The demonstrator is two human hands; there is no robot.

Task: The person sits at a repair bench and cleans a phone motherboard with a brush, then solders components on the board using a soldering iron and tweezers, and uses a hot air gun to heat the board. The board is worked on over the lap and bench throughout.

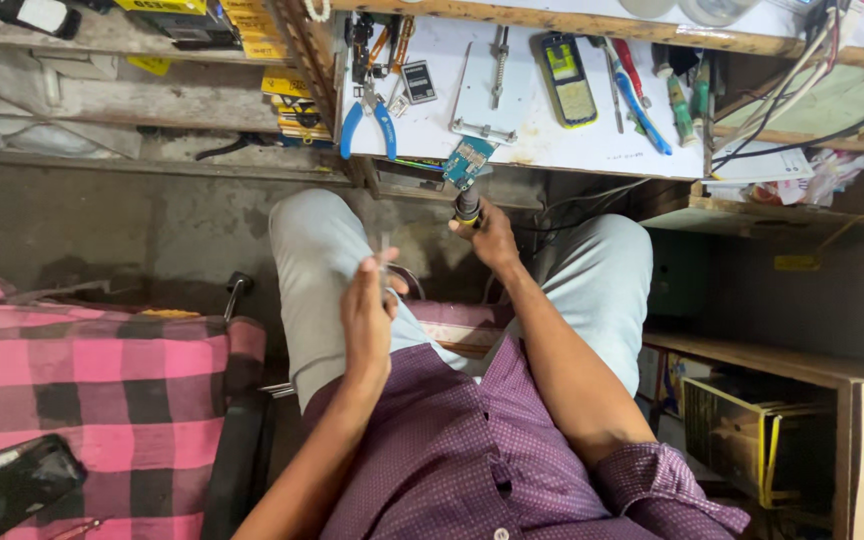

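From the head view, the person sits by a white work table (pixel 572 140) at the far side. The right hand (pixel 492 235) is closed around a dark, round tool handle with a yellow ring (pixel 467 208). The tool's tip points at a small blue-green circuit board (pixel 467 160), which hangs over the near edge of the table. The tip looks very close to the board, but I cannot tell if it touches.

The left hand (pixel 367 315) is held up over the lap, fingers pinched narrow on a thin, pale wire (pixel 384 250). It is too fine to tell what kind.

To the left on the table lie blue-handled pliers (pixel 367 125). A flat white plate with a screw clamp (pixel 487 90) lies behind the board.

To do this well, I think the right hand should stay steady, and the wire should come slowly to the tip.
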